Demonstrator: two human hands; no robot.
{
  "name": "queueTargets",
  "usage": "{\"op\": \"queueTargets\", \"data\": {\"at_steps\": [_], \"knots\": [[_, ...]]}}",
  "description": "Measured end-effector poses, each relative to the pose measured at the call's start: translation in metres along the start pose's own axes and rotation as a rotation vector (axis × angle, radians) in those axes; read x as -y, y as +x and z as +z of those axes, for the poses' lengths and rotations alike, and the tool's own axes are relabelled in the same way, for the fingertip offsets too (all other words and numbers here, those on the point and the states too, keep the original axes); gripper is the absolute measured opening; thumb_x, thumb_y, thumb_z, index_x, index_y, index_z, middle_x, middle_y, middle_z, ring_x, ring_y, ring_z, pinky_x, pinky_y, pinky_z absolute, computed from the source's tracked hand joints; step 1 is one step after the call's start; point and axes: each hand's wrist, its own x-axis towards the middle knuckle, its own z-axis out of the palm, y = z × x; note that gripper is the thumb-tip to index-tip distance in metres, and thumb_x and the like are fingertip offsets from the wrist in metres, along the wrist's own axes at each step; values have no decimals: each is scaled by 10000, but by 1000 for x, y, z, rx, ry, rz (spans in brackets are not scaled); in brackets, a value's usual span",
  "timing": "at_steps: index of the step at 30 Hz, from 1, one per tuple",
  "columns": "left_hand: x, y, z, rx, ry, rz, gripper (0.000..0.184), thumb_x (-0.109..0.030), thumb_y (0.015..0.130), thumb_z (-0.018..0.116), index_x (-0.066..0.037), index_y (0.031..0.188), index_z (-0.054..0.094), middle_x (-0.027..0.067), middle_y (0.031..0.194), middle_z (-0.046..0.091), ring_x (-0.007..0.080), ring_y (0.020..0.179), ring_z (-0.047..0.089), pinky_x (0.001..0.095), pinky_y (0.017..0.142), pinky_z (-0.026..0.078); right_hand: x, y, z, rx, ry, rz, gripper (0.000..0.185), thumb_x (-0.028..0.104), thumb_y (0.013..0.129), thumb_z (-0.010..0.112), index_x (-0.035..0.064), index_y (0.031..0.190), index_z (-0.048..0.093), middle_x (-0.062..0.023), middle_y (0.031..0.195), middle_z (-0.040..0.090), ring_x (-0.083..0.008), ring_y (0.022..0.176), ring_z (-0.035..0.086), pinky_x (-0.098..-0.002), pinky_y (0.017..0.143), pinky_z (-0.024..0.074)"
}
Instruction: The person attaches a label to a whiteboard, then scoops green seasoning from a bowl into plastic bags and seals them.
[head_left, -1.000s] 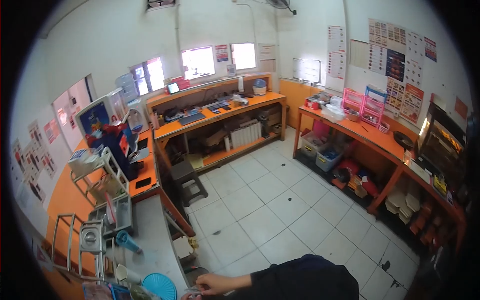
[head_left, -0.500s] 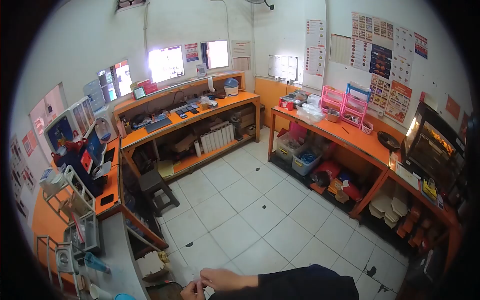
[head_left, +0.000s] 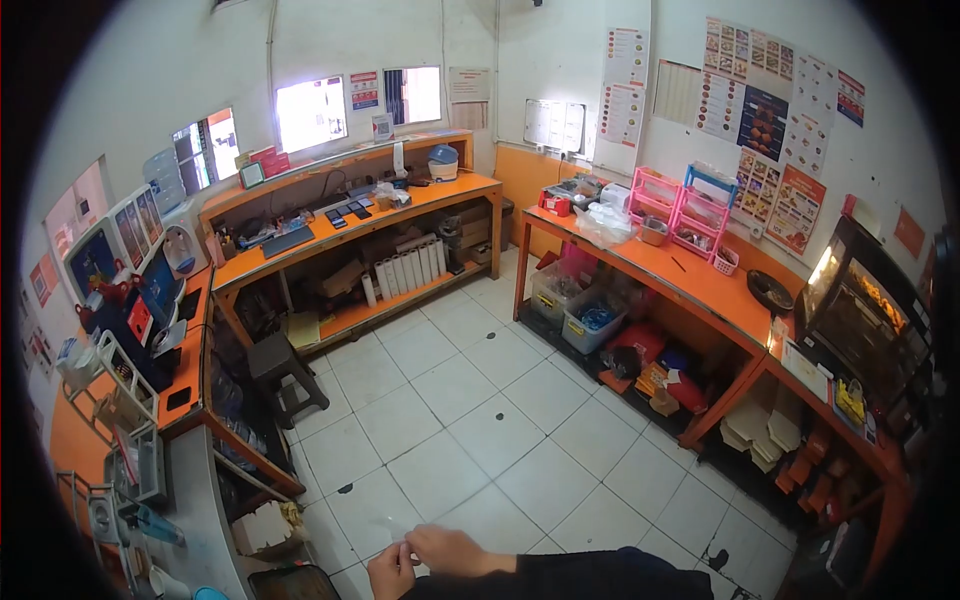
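At the bottom centre, my left hand (head_left: 391,571) and my right hand (head_left: 447,550) touch at the fingertips, thumbs and fingers pinched together. A small, thin clear piece of plastic (head_left: 390,524) shows faintly just above the fingertips; its outline is blurred. Both hands are closed on it, over the tiled floor (head_left: 390,420). A dark sleeve (head_left: 610,575) covers my right arm.
A grey counter (head_left: 205,510) runs along the lower left, with a blue cup (head_left: 160,525). Further off are a dark stool (head_left: 285,375) and an orange desk (head_left: 350,230). An orange table (head_left: 640,265) with pink racks (head_left: 655,195) stands right.
The view has swung to the right, so the counter and blue cup slide left. My left hand, mostly cut off at first, now shows more fully against my right.
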Motion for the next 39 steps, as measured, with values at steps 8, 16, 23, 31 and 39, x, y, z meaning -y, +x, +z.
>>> {"op": "queueTargets", "data": {"at_steps": [8,16,23,31,39], "knots": [[2,16,27,53,174,51,218,-163,906,578,14,825,676,146,668,676,255,580,684,328,539,515,-19,-14,-13,-49,-50,45,103,151,810,612,74,873,586,-37,776,590,-196,777,616,-303,569,537],[-2,26,7,245,199,159,150,-214,882,595,-102,881,696,101,722,684,285,628,660,370,581,517,-20,-16,-13,-137,16,80,106,176,834,602,78,809,569,-44,754,582,-228,756,597,-345,586,512],[-9,28,-15,251,293,385,133,-208,866,633,-95,864,703,93,689,671,261,608,664,342,551,508,-10,-12,-22,-148,201,122,119,191,832,605,82,808,565,-66,762,597,-265,772,605,-389,637,498],[-16,27,-30,323,483,357,107,-203,844,650,-114,850,710,93,715,669,267,630,657,342,554,501,1,-13,-9,-141,240,169,140,220,839,622,84,864,598,-88,833,611,-300,816,610,-406,677,501],[-13,28,-35,357,179,412,63,-162,807,672,-112,795,707,112,687,652,301,623,640,367,564,511,7,-10,-25,-176,270,80,110,153,780,607,73,781,532,-69,735,564,-264,741,593,-390,615,485]]}}
